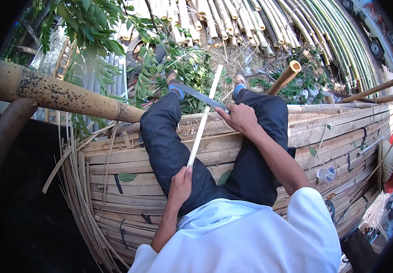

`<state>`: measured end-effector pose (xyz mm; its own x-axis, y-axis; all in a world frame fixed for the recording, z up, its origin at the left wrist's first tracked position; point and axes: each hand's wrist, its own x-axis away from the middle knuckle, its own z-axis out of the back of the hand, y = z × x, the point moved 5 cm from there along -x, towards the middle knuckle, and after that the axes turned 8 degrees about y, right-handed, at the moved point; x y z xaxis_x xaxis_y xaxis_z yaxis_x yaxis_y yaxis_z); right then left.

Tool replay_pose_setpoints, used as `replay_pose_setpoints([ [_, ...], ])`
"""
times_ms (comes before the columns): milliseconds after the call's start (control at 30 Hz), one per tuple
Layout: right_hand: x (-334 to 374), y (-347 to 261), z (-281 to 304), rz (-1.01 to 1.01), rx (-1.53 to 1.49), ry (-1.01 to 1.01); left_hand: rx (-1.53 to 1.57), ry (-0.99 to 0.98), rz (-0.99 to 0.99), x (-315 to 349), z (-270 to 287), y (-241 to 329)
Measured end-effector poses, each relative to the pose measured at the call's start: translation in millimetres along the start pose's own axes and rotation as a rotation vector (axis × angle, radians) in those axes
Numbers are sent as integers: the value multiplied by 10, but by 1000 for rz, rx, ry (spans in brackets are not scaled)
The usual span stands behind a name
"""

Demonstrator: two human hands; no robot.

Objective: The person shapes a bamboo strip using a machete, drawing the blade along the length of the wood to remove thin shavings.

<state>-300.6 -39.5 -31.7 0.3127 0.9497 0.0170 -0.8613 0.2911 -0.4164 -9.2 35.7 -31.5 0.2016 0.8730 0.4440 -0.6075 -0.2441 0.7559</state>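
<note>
A pale, narrow bamboo strip point(200, 128) slants up and away from between my legs. My left hand point(179, 185) is closed around its near end, just over my left thigh. In my right hand point(240, 118) is a long-bladed knife point(198, 96), its grey blade pointing to the left. The blade crosses the strip near the strip's far part and appears to touch it. My right fingers wrap the handle, which they mostly hide.
I sit on stacked bamboo slats point(128, 178). Thin strips point(76, 191) hang at the left, below a thick spotted bamboo pole point(69, 93). An upright bamboo post point(284, 78) stands ahead right. Leafy branches point(91, 27) and piled bamboo poles point(233, 20) lie beyond my feet.
</note>
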Motion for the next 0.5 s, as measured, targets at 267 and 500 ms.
replay_pose_setpoints([
  [267, -26, 74, -61, -51, -90, -19, -7, 13, -4, 22, 21, 93],
  [500, 94, -141, -63, 159, -23, -79, 82, -48, 52, -16, 30, 55],
])
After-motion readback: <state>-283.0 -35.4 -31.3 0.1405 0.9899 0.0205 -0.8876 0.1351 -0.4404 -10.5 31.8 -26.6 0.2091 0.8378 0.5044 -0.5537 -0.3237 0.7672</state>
